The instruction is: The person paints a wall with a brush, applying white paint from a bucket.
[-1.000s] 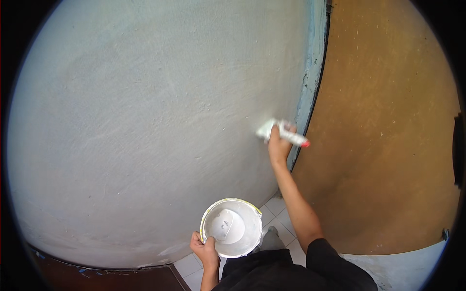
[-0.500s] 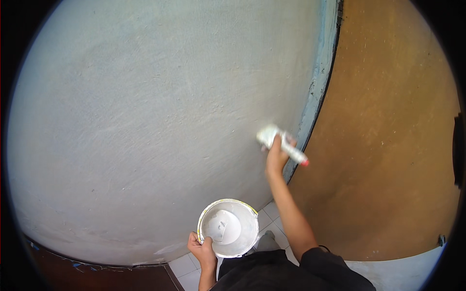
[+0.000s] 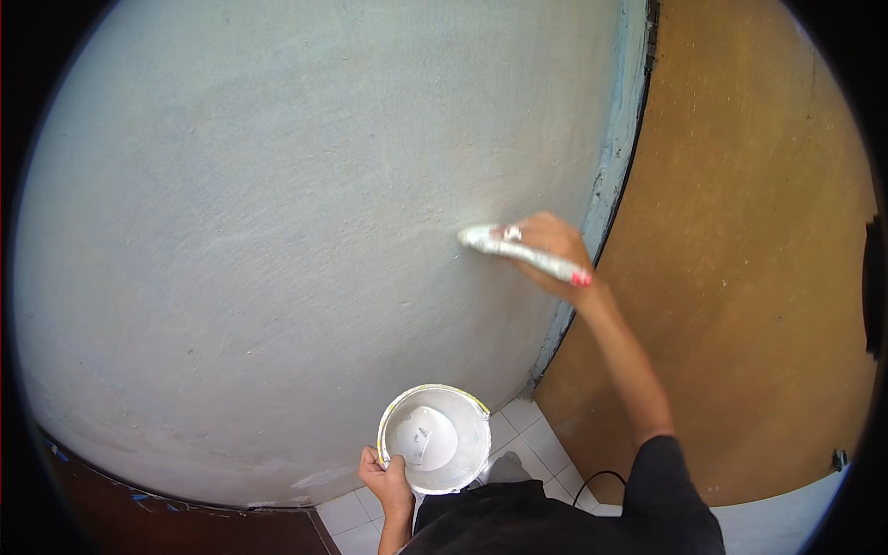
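Note:
My right hand (image 3: 548, 252) grips a paintbrush (image 3: 518, 250) coated in white paint, with a red tip at the handle's end. The bristles press against the pale grey-white wall (image 3: 277, 231), left of the wall's blue-edged corner. Low in the picture, my left hand (image 3: 387, 479) holds the rim of a round bucket (image 3: 435, 438) with white paint inside. The bucket hangs above the tiled floor, close to my body.
A brown wall (image 3: 740, 240) meets the pale wall at a blue-streaked corner (image 3: 606, 176). White floor tiles (image 3: 523, 435) show below the bucket. A dark reddish-brown skirting band (image 3: 139, 504) runs along the pale wall's foot. A thin black cable (image 3: 597, 481) lies on the tiles.
My right hand has swung the brush down and leftward along the wall, away from the blue corner, and the brush now lies nearly level. The bucket has barely shifted.

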A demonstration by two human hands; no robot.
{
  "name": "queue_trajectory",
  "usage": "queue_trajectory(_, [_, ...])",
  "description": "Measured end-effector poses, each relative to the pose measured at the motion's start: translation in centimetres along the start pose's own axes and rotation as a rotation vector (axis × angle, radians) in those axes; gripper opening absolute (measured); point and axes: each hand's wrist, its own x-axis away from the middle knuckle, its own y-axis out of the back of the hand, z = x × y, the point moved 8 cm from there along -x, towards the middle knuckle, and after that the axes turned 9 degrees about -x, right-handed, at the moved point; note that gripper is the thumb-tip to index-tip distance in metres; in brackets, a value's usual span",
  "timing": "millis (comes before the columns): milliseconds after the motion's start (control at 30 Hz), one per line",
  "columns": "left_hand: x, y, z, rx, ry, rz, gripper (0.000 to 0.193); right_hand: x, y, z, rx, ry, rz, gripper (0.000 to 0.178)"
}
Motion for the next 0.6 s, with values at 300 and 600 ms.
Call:
queue_trajectory(300, [0.3,-0.1,-0.6,0.038,-0.012,-0.035,0.027,-17.2,12.7,3.0,0.311,0.363,-0.247,0.012])
queue_trajectory(600, [-0.2,0.4,0.7,0.085,0.05,-0.03,0.027,-0.3,-2.6,2.7,0.205,0.262,0.098,0.014])
